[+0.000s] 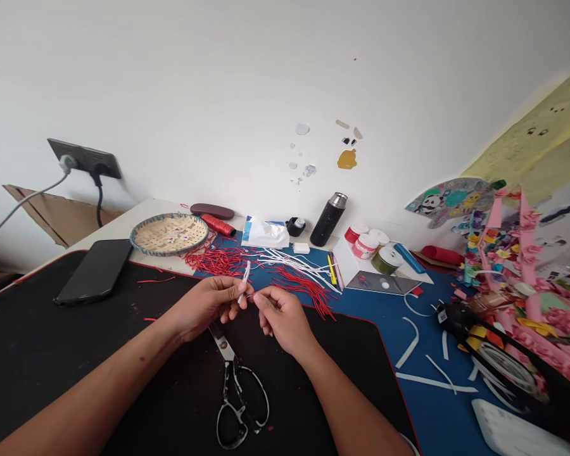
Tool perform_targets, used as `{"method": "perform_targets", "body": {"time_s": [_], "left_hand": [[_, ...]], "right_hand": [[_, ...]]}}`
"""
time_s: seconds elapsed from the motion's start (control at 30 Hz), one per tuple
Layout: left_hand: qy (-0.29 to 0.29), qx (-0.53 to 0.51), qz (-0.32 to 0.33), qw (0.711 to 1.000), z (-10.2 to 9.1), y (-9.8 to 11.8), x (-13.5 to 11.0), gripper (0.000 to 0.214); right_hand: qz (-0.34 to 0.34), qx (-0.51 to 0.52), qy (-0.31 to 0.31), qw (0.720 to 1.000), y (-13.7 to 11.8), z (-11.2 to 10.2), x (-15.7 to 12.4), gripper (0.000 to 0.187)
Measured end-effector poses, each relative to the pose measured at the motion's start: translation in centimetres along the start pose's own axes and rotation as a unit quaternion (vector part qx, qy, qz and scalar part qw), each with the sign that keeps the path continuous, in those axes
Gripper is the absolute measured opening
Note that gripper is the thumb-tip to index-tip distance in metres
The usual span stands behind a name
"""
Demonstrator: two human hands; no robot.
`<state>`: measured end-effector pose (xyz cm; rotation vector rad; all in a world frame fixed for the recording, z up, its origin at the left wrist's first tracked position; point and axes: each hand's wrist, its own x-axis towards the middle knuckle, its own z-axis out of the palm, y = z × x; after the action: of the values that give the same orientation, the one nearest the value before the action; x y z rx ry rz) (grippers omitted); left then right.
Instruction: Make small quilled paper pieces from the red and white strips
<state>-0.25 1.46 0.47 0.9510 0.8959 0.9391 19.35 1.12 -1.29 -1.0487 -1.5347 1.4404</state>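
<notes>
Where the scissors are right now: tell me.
In the head view, the scissors lie on the black mat, low and slightly left of centre, just below the left hand in the picture.

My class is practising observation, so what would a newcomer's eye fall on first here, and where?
Probably the bare left hand, pinching a thin white strip near the picture's middle, and the bare right hand beside it. Below them, large silver-and-black metal scissors lie on a black, red-edged mat. Pink flower-shaped decorations crowd the far right.
</notes>
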Motion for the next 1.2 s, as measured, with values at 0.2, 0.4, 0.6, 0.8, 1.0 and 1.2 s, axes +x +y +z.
{"method": "perform_targets", "body": {"time_s": [0.2, 0.4, 0.6, 0.8, 1.0, 1.2], "left_hand": [[-0.046, 0.023, -0.052, 0.997, 0.12, -0.33, -0.26, 0.050], [-0.084, 0.071, -0.065, 0.992, 0.48, -0.56, -0.37, 0.051], [-0.094, 0.084, -0.056, 0.990, 0.47, -0.64, -0.31, 0.052], [-0.097, 0.077, -0.060, 0.991, 0.56, -0.58, -0.46, 0.050], [-0.090, 0.080, -0.048, 0.992, 0.69, -0.35, -0.49, 0.050], [-0.093, 0.086, -0.051, 0.991, 0.65, -0.31, -0.50, 0.050]], "right_hand": [[-0.011, 0.019, 0.032, 0.999, -0.26, -0.16, 0.03, 0.038], [-0.013, 0.034, 0.034, 0.999, -0.52, -0.01, 0.03, 0.035], [-0.017, 0.029, 0.035, 0.999, -0.41, -0.13, 0.04, 0.035], [-0.020, 0.033, 0.031, 0.999, -0.50, -0.13, 0.07, 0.036], [-0.009, 0.040, 0.025, 0.999, -0.39, -0.20, 0.10, 0.039], [-0.001, 0.052, 0.008, 0.999, -0.08, -0.11, 0.18, 0.041]]}}
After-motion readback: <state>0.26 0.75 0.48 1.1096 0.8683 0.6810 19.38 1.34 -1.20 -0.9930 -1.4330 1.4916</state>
